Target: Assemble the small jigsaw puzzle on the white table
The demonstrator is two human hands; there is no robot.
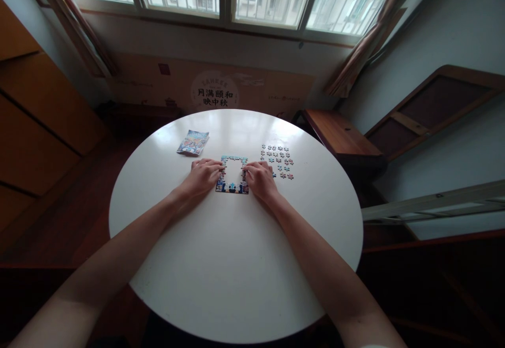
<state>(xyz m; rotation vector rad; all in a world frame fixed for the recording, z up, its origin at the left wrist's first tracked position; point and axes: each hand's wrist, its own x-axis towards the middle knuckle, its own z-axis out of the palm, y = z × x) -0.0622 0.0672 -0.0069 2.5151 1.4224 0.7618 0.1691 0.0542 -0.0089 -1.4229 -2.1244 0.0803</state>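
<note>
A small rectangular jigsaw frame (pixel 232 187), its border assembled and its middle bare, lies on the round white table (pixel 236 264). My left hand (pixel 202 176) rests on the frame's left edge, fingers bent and pressing down on the pieces. My right hand (pixel 258 178) presses the right edge the same way, fingers curled onto the border. Several loose puzzle pieces (pixel 278 159) are spread out in rows just right of my right hand. A colourful picture card or packet (pixel 193 142) lies to the upper left of the frame.
A wooden bench or side table (pixel 339 135) stands right of the table. A cardboard panel with printed characters (pixel 215 95) leans under the window. Wooden cabinets (pixel 35 116) line the left wall, and a framed board (pixel 430 106) leans on the right wall.
</note>
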